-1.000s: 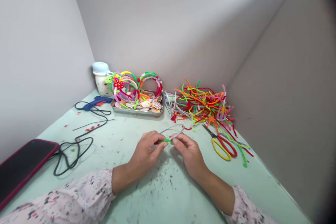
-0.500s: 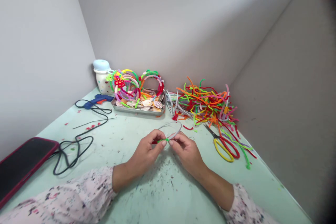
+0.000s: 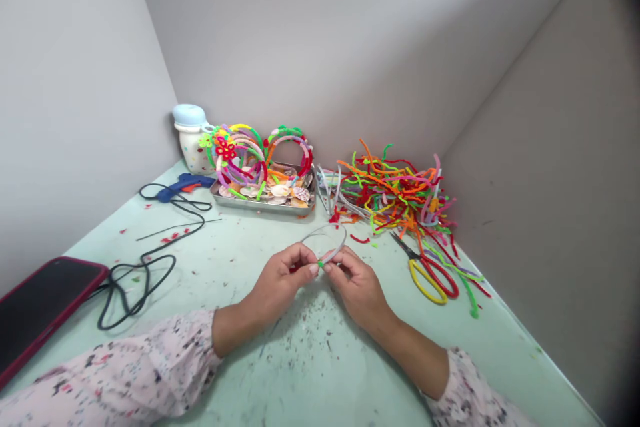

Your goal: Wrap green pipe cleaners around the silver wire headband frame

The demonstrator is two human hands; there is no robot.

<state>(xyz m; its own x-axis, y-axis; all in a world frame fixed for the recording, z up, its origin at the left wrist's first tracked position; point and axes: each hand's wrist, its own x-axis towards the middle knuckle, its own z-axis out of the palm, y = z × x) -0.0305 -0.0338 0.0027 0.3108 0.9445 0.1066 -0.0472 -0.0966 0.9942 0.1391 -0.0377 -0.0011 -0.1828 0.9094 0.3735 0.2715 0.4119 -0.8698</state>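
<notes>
Between my two hands is a thin grey headband (image 3: 345, 234), its curve arching away from me above the table. A short bit of green pipe cleaner (image 3: 321, 264) sits around the band where my fingertips meet. My left hand (image 3: 283, 280) pinches the band just left of the green bit, and some red shows under its fingers. On the other side, my right hand (image 3: 357, 283) grips the band between thumb and fingers. The fingers hide much of the band's lower part.
Behind stands a metal tray (image 3: 260, 205) of shells with decorated headbands (image 3: 243, 157) on top. Heaped pipe cleaners (image 3: 395, 187) and scissors (image 3: 423, 270) lie right. At left are a phone (image 3: 47, 307), a black cord (image 3: 147, 267), a blue glue gun (image 3: 183, 185) and a lidded bottle (image 3: 193, 143).
The camera view has shifted slightly. My fingers have closed in around the green pipe cleaner, and less of it shows by my left fingertips. Both hands keep hold of the headband.
</notes>
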